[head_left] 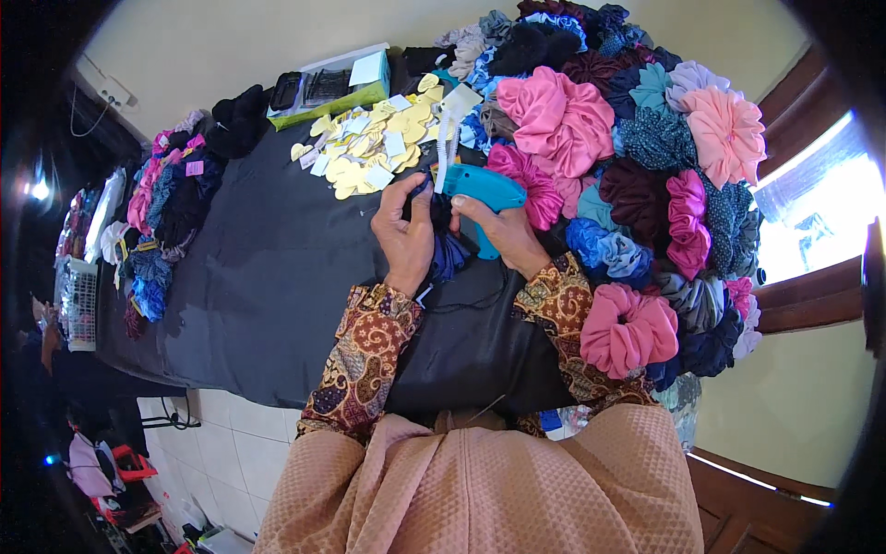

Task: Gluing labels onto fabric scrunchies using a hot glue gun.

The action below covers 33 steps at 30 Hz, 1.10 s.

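My right hand (513, 238) is wrapped round a teal tagging gun (496, 187), its front end pointing left. A strip of clear-white tag fasteners (448, 138) rises from the gun. Facing it, my left hand (406, 235) pinches dark blue fabric at the gun's front end. That fabric appears to belong to a navy scrunchie (449, 256), which hangs down between both hands and is partly hidden by them. Whether the gun's needle is in the cloth cannot be made out. Just beyond my left hand lies a heap of pale yellow tags (374, 148).
Heaped scrunchies (558, 115) in many colours crowd the right side of the black-covered table (268, 268). At the back stands a green-and-white box (328, 111) with black items. More bundled scrunchies (166, 203) lie on the left. A black cord (475, 303) lies near me.
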Motion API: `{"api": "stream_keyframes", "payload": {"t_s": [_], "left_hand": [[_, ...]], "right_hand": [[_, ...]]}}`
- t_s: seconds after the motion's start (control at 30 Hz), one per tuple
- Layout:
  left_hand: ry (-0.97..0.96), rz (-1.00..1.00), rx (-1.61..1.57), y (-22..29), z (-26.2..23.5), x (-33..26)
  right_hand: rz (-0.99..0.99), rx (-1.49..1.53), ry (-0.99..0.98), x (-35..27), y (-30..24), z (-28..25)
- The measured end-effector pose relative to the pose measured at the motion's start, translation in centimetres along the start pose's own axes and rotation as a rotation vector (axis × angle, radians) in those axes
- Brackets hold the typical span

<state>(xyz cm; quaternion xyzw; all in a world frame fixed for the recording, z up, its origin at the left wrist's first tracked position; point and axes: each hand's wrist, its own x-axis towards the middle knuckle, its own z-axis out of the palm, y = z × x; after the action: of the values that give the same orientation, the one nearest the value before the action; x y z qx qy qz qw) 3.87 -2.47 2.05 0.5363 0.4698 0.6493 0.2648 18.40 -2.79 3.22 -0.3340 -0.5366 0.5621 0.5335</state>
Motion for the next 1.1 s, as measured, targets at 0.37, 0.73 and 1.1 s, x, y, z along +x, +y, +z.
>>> {"api": "stream_keyframes", "payload": {"t_s": [0.37,0.73,1.1], "left_hand": [[0.035,0.015,0.075,0.17,-0.09,0.27],[0.016,0.085,-0.005,0.25,0.31,0.08],[-0.019,0.081,-0.022,0.3,0.09,0.18]], "right_hand": [[0.002,-0.008,0.048,0.17,0.16,0.25],[-0.019,0.019,0.026,0.02,-0.03,0.21],[-0.018,-0.008,0.021,0.05,0.22,0.03]]}}
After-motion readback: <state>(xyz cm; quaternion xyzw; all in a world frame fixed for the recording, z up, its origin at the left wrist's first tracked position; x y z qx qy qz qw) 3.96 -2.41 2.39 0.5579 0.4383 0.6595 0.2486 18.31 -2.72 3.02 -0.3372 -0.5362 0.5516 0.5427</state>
